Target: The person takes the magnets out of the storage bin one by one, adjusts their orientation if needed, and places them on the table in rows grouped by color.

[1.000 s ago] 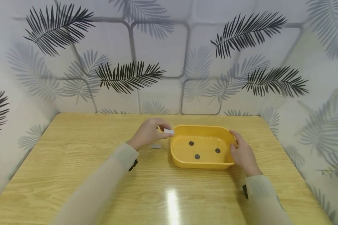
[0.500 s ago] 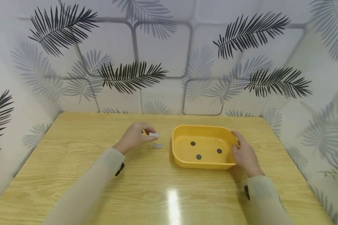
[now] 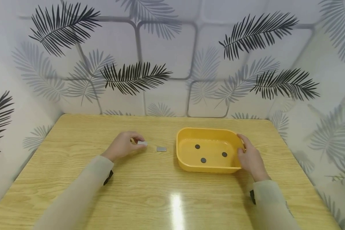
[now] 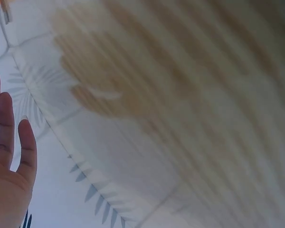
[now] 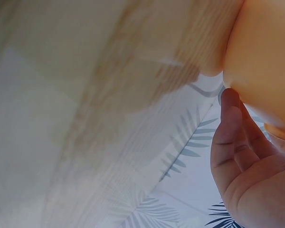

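My left hand point(image 3: 122, 146) pinches a small whitish-grey rectangular block point(image 3: 142, 143) between thumb and fingers, just above the table or touching it; I cannot tell which. A second flat grey rectangular piece point(image 3: 161, 149) lies to its right. My right hand point(image 3: 250, 158) grips the right end of a yellow oval basin point(image 3: 207, 168) at its rim. In the right wrist view the fingers point(image 5: 225, 147) press against the basin's smooth outer wall point(image 5: 266, 52). Several fingers point(image 4: 26, 147) appear in the left wrist view, where the block cannot be made out.
Three dark round spots point(image 3: 203, 160), discs or holes, show on the basin's floor. The wood-grain table point(image 3: 143, 191) ends at a wall point(image 3: 166, 95) printed with palm leaves. A bright reflection crosses the table's front.
With the block pinched in it, my left hand has moved left and slightly down, away from the basin's left rim and past the grey piece. The right hand stays on the basin.
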`<state>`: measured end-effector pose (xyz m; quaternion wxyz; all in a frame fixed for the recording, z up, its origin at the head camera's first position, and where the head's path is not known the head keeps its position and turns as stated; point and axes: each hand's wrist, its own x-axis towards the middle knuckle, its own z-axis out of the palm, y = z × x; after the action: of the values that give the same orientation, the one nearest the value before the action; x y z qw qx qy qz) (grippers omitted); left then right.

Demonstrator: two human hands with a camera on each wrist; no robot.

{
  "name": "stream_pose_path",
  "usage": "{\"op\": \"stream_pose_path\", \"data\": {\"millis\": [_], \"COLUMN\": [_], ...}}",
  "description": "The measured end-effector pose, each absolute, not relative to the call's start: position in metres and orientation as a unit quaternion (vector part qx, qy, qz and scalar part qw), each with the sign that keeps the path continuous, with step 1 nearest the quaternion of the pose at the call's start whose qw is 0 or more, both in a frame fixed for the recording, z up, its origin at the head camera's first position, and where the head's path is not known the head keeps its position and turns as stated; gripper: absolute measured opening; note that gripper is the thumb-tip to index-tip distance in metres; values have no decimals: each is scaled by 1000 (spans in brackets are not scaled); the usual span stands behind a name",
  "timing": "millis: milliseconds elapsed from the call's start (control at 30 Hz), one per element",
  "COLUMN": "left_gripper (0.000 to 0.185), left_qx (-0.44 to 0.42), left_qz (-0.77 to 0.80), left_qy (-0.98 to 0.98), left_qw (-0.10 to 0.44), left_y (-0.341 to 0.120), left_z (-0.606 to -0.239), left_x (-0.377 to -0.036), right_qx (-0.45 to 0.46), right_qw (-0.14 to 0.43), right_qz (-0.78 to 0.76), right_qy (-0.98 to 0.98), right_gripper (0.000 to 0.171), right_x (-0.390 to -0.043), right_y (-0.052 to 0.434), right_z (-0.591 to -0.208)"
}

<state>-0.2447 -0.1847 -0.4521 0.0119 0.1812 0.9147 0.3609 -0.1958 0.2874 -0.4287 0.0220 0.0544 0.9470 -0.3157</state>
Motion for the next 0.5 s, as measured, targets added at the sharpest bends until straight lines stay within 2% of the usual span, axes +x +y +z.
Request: {"op": "stream_pose_path", "data": {"millis": [200,500], "left_gripper": [22,19], "left_qx": [164,163], "left_qz": [358,320], "left_qy": [918,931], "left_qw": [42,58], "left_y": [-195,-200], "left_z": [-453,-451], "left_x": [-244,-240], "right_qx": [53,51], "right_qw": [17,13], "right_qz": [-316,-314], "right_qy": [947,948], "right_gripper": [60,60], "right_x": [-196,-195], "right_y": [287,288], "right_z": [-428,-428]}}
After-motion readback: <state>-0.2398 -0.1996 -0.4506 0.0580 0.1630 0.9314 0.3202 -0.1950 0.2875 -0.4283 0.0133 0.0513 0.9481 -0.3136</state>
